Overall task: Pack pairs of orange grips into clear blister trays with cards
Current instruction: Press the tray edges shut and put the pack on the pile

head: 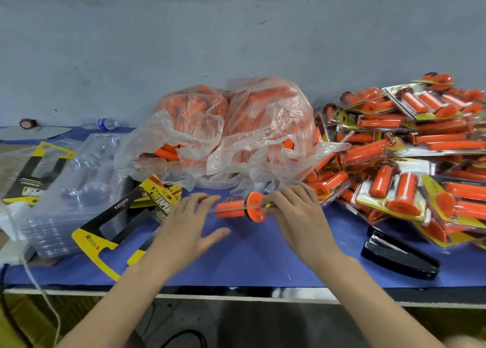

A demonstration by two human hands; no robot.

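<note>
On the counter (pixel 263 263), a large pile (pixel 410 147) of finished packs lies right. A full bag (pixel 231 134) of grips, trays (pixel 73 190) and cards (pixel 110 232) remain, so plenty is left. At centre the right hand (pixel 297 216) pinches one pack (pixel 236 208); the left hand (pixel 184 224), fingers straight, is at its other end.

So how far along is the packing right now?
Done: a large pile of finished packs on the right. In hand: right hand pinches one grip pack, left hand flat beside it. Left: a bag of loose grips, stacked empty trays and cards.
</note>
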